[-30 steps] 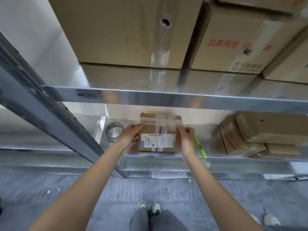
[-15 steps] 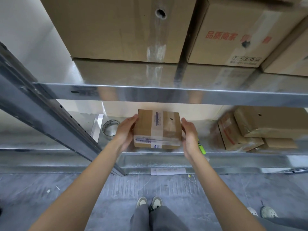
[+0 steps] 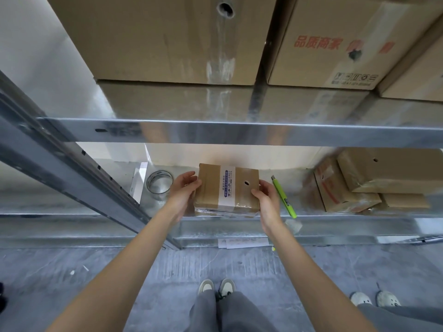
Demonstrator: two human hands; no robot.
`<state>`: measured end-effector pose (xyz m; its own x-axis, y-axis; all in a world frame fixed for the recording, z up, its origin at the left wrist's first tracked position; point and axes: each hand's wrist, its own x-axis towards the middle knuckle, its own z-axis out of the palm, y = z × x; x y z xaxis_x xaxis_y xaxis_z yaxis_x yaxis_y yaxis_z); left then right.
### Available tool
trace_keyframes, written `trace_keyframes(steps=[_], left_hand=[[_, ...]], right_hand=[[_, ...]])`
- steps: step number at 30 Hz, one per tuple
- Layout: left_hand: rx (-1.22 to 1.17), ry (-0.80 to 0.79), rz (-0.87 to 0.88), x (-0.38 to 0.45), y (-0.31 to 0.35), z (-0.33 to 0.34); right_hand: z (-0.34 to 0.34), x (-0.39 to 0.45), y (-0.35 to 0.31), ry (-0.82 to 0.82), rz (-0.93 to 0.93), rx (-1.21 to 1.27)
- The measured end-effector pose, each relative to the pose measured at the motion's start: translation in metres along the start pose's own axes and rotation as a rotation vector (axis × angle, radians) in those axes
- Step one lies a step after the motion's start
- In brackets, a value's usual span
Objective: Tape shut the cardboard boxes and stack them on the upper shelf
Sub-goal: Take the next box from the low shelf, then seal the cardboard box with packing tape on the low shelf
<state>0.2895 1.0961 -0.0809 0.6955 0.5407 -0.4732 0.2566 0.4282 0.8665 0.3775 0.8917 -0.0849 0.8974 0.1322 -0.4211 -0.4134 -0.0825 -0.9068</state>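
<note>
Head view: the box (image 3: 227,186), taped along its top, sits on the lower shelf (image 3: 239,232) at center. The left hand (image 3: 183,191) grips its 9 o'clock side, the right hand (image 3: 267,197) its 3 o'clock side. Tape roll (image 3: 159,184) at 9 o'clock, green cutter (image 3: 284,197) at 3 o'clock.

seven boxes (image 3: 227,188) — one tape roll (image 3: 159,184)

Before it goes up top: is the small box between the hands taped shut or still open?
Shut. The small box shows closed flaps with a white printed tape strip running across the top; left hand and right hand grip its sides.
</note>
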Motion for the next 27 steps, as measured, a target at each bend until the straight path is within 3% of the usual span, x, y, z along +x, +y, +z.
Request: trace_keyframes(steps=[2,4,7,9,12,14,17,19,23,27], left_hand=[[0.376,0.305,0.189,0.007,-0.003,-0.01],[0.84,0.444,0.351,0.017,-0.008,-0.031],[1.484,0.24,0.139,0.03,-0.015,-0.062],[1.607,0.159,0.048,0.035,-0.015,-0.069],[1.684,0.236,0.101,0.037,-0.009,-0.065],[1.578,0.301,0.243,0.036,-0.004,-0.055],[0.82,0.272,0.343,0.014,0.02,-0.018],[0.524,0.159,0.429,-0.011,0.035,0.013],[0.396,-0.125,0.584,-0.055,0.036,0.062],[0.412,-0.312,0.485,-0.08,0.009,0.08]], right_hand=[[-0.001,-0.001,0.0,-0.005,-0.007,-0.03],[-0.002,0.001,-0.001,-0.006,-0.016,-0.043],[-0.001,0.003,0.002,-0.002,-0.009,-0.043],[0.0,0.003,0.003,0.003,-0.006,-0.038],[0.001,0.004,0.003,-0.001,-0.011,-0.049],[0.001,0.004,0.003,-0.001,-0.004,-0.064],[0.003,0.003,0.001,-0.004,-0.001,-0.078],[0.006,0.003,0.0,-0.008,0.009,-0.096],[0.013,-0.004,-0.015,0.067,-0.126,-0.139],[0.011,0.001,-0.055,-0.008,-0.209,-0.231]])
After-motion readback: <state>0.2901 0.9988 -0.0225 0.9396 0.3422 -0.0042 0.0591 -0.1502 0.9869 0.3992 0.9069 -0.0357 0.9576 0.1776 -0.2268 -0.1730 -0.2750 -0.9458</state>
